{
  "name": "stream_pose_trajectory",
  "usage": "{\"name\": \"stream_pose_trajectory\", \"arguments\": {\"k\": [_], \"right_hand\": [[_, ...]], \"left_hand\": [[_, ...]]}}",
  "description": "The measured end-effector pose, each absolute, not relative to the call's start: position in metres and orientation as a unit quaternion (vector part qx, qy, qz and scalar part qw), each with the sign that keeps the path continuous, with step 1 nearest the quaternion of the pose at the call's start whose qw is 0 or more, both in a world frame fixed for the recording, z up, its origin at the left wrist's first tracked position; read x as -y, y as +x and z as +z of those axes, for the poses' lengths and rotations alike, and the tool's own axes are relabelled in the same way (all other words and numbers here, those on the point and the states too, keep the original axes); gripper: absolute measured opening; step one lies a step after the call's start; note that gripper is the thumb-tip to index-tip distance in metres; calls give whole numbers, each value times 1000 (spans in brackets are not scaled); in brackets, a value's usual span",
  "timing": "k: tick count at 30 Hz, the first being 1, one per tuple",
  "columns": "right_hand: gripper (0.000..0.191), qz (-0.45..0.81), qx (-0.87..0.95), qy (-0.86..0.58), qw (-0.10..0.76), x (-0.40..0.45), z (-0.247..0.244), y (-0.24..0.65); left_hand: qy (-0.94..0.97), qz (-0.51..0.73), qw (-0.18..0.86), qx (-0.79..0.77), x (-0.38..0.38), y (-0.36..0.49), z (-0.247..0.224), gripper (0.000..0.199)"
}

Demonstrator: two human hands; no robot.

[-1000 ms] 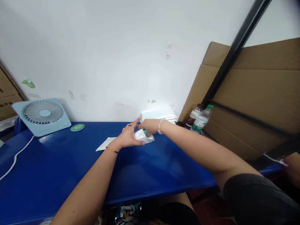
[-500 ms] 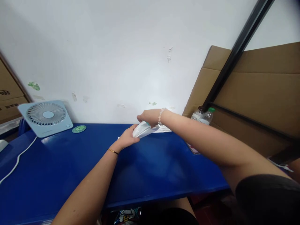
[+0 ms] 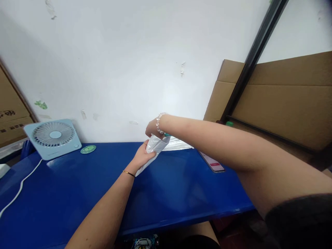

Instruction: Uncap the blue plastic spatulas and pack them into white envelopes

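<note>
White plastic packet [image 3: 157, 143] in the left hand [image 3: 143, 154], clasped between fingers and thumb, slanting over the blue bench [image 3: 181, 193], with the lower end trailing past the palm. Bends the right hand [image 3: 153, 128] down over the upper end, with fingertips mostly hidden: cannot tell whether clenched or slack. Below the clear-beaded bracelet [image 3: 159, 123], a teal sliver [image 3: 167, 135]. Just behind, flat white sheets [image 3: 178, 145] on the bench. Beneath the right forearm, a phone [image 3: 214, 164], screen side up. Well to the left, a round green disc [image 3: 88, 149] beside a pale-blue fan [image 3: 55, 135]. At far right, upright cardboard [image 3: 287, 110].
</note>
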State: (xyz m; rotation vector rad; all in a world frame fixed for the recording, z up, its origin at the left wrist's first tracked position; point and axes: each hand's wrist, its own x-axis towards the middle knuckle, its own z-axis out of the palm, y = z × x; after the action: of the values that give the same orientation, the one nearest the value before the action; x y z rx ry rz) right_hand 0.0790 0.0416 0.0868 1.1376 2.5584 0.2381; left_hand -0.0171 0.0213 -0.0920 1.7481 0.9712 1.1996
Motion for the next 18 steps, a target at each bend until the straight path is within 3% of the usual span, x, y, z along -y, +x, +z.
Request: {"name": "stream_pose_trajectory", "arguments": {"k": [3,6,12,15,18], "right_hand": [[57,70,-881,387,261,-49,59,99],[58,44,-906,351,232,-56,18,124],[52,-84,-930,346,86,-67,-48,176],[58,-212,-906,366,-27,-63,-54,214],[48,-225,-859,426,-174,-46,-59,265]], "left_hand": [[751,394,344,-403,-24,-23,-92,42],[816,287,252,-433,-26,-25,-96,34],[868,130,114,-465,-25,-20,-106,46],[871,104,111,-468,-25,-20,-112,77],[869,94,131,-468,-27,-22,-118,101]]}}
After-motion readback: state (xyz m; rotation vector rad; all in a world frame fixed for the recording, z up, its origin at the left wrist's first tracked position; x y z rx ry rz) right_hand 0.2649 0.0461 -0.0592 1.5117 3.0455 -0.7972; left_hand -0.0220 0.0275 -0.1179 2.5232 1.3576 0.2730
